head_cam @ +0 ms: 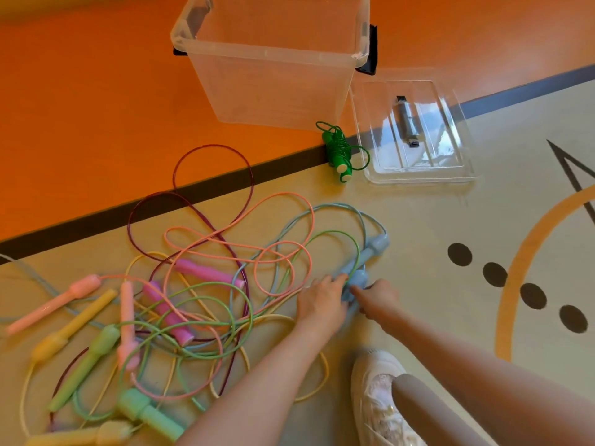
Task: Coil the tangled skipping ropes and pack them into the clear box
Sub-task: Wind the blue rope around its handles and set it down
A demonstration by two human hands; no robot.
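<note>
From the head camera, looking down at a gym floor (418, 252) split by a dark line into orange and pale zones, a tangle of skipping ropes (193, 284) sprawls across the pale part at lower left, with pink, yellow, light green, maroon and blue cords looped over one another and their handles scattered among them. The left hand (320, 304) lies at the right edge of the tangle, fingers reaching forward onto the blue handles (360, 272), which lie side by side; motion blur hides whether the fingers curl round them. The right hand (378, 299) is just beside it, on the other side of the same handles, its index finger stretched out and touching the nearer one, so the two hands sit close together with the handles between them. The clear box (273, 59) stands open and upright on the orange floor at the top, well apart from the tangle. Its clear lid (415, 130) lies flat on the floor to the right. A dark green rope (338, 151), already coiled round its handles, lies between box and lid. A white shoe (380, 397) shows at the bottom.
</note>
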